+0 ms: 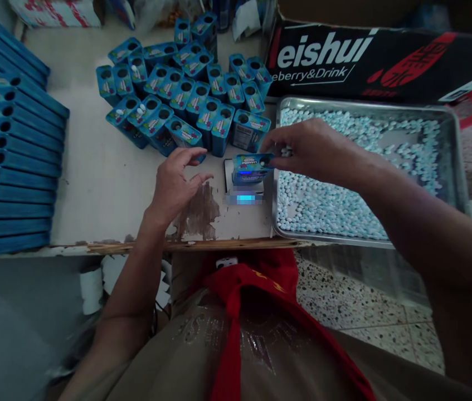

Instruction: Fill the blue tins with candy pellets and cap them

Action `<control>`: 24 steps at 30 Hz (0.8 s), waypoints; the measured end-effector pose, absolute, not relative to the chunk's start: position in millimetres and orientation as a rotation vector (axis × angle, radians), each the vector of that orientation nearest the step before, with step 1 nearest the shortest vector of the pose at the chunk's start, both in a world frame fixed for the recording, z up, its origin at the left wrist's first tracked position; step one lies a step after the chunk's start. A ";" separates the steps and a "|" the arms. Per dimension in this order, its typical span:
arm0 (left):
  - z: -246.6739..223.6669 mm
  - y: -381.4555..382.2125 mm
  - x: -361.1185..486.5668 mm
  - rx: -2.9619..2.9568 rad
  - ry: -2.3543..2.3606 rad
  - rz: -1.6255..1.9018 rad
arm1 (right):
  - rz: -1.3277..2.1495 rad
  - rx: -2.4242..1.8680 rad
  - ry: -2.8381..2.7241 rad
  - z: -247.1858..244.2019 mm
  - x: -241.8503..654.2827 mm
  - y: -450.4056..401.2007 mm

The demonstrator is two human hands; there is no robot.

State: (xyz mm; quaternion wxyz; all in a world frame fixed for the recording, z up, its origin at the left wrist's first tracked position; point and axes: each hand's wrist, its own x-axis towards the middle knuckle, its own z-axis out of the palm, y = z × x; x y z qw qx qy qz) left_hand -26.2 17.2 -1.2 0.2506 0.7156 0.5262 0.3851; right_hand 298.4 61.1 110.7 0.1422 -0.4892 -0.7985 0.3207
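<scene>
My left hand [175, 181] is over the table with thumb and fingers apart and nothing between them, its fingertips close to the front boxes of the cluster. A small blue candy box [249, 167] stands on a small digital scale [228, 175] with a glowing blue display. My right hand [302, 146] reaches across the tray, its thumb and fingers bent in a pinch at the box's right end, by the hole. A white candy shows in that hole; whatever the fingertips hold is hidden. The metal tray [448, 167] holds many pale blue and white candies [327, 206].
Many open-topped blue boxes [181, 94] stand clustered behind the scale, a few with candies at their holes. Stacked blue boxes [14, 150] lie in rows at the left. A black carton [369, 61] is behind the tray. The table's front edge [110, 248] is chipped.
</scene>
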 end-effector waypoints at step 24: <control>16.6 7.0 -8.0 2.021 1.391 1.070 | 1.719 -1.507 -0.843 51.0 374.8 11.5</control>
